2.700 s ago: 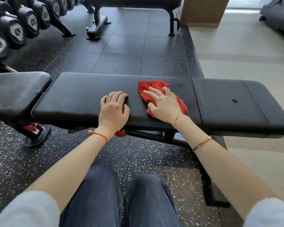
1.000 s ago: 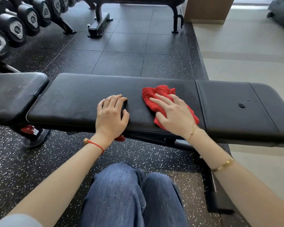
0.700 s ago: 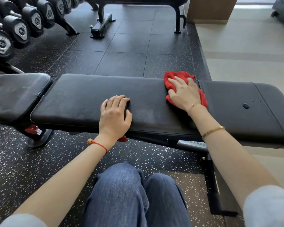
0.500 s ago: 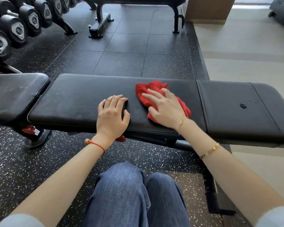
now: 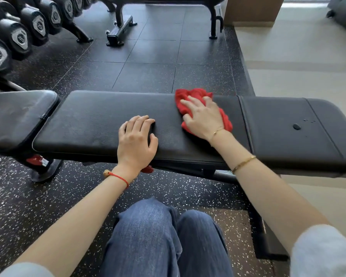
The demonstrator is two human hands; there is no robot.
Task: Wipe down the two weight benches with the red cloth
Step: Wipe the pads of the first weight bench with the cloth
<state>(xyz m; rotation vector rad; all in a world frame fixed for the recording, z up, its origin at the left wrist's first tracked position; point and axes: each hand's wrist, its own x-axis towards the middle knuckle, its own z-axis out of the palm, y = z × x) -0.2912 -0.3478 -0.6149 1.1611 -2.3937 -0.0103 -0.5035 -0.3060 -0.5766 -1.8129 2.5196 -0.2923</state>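
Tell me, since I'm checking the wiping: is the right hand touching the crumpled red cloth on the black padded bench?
Touching. The head view shows the right hand pressed flat on the red cloth.

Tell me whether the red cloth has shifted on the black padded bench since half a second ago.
Yes. The red cloth slid right, toward the bench's pad seam.

Both hands palm-down, fingers spread: left hand (image 5: 137,140), right hand (image 5: 203,116).

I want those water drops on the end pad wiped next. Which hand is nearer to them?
Right. The right hand presses the red cloth just short of the seam, left of the water drops. The left hand rests farther left, mid-pad.
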